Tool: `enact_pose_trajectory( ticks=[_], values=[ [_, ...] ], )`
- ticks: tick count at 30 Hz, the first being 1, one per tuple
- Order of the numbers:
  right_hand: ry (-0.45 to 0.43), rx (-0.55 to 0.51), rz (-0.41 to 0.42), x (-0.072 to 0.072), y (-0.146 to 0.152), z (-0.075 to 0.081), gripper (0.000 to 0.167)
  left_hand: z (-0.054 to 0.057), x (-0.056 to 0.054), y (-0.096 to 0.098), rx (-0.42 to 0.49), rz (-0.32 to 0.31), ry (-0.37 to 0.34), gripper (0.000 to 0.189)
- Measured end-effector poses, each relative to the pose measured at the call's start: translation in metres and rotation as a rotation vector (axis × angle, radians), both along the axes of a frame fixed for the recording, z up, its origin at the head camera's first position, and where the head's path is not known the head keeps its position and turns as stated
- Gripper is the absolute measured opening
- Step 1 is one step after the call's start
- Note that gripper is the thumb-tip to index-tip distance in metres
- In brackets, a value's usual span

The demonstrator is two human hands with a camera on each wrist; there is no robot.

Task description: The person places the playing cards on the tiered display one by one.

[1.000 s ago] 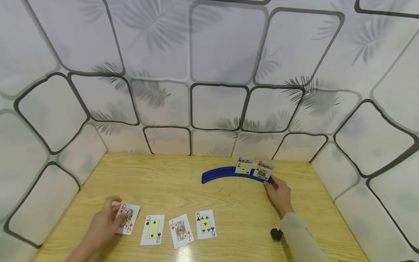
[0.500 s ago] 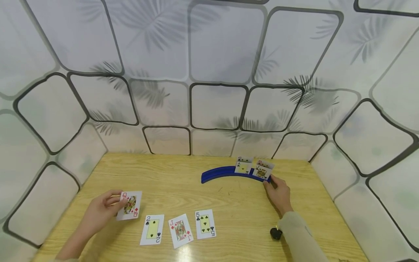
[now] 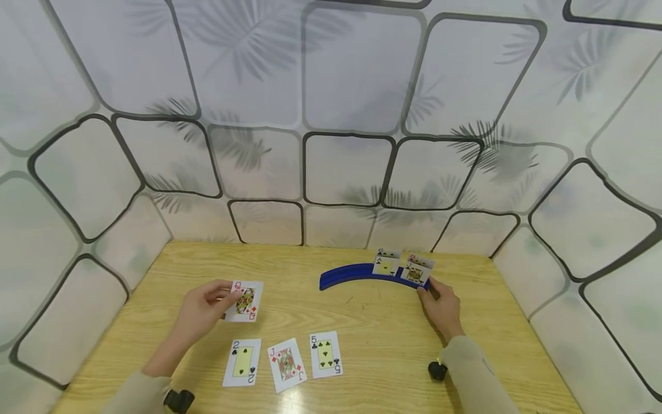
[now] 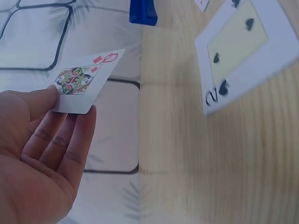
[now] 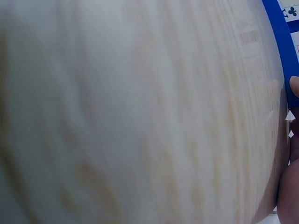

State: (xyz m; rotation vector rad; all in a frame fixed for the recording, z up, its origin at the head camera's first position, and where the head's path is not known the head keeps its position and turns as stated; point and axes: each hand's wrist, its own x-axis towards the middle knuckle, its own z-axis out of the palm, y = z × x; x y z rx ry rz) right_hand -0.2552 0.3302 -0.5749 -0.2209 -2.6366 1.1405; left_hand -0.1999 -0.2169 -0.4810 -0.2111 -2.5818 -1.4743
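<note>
My left hand (image 3: pixel 204 310) pinches a queen of diamonds playing card (image 3: pixel 247 303) by its left edge, face up and raised off the table. In the left wrist view the thumb lies on the face of the queen (image 4: pixel 74 81) and the fingers are behind it. My right hand (image 3: pixel 443 307) grips the right end of a curved blue card holder (image 3: pixel 346 274). Two groups of cards stand in its right half: an ace of clubs (image 3: pixel 385 266) before another card, and a black jack (image 3: pixel 415 274) before a red-marked card. The right wrist view catches only part of the right hand (image 5: pixel 290 186).
Face up near the front of the wooden table (image 3: pixel 383 356) lie a two of spades (image 3: pixel 242 363), a jack of diamonds (image 3: pixel 287 365) and a five of clubs (image 3: pixel 326 355). Patterned panels (image 3: pixel 346 167) enclose the table at the back and sides.
The left hand has lifted the queen of diamonds from the table and carried it right and away from me, past the two of spades. The right hand stays at the holder's end.
</note>
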Motion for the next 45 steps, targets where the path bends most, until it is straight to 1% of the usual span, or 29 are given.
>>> enact_pose_trajectory(
  ticks=[3,11,16,22,27,30,37,43,45],
  values=[
    [0.003,0.007,0.000,0.000,0.001,-0.001,0.059,-0.001,-0.008,0.013,0.012,-0.008,0.028,0.025],
    [-0.021,0.018,0.006,0.002,0.000,0.001,0.059,-0.004,-0.030,0.049,-0.017,0.033,0.046,0.024],
    [-0.019,0.019,0.009,0.002,-0.001,0.003,0.059,-0.004,-0.043,0.071,0.029,0.022,0.062,0.027],
    [-0.016,0.018,0.004,0.002,0.001,0.001,0.059,-0.003,-0.055,0.098,0.071,0.005,0.082,0.026],
    [-0.004,0.014,0.006,0.002,0.002,0.000,0.058,-0.003,-0.062,0.115,0.077,-0.004,0.087,0.027],
    [0.008,0.011,0.003,0.000,0.001,-0.001,0.057,-0.002,-0.064,0.123,0.085,-0.007,0.083,0.026],
    [0.016,0.013,0.003,0.000,0.001,-0.001,0.057,0.001,-0.070,0.140,0.098,-0.033,0.106,0.023],
    [0.025,0.009,0.013,0.000,0.002,-0.001,0.057,0.004,-0.075,0.154,0.143,-0.060,0.109,0.021],
    [0.022,0.010,0.018,0.000,0.002,-0.001,0.058,0.005,-0.076,0.160,0.170,-0.068,0.098,0.019]
  ],
)
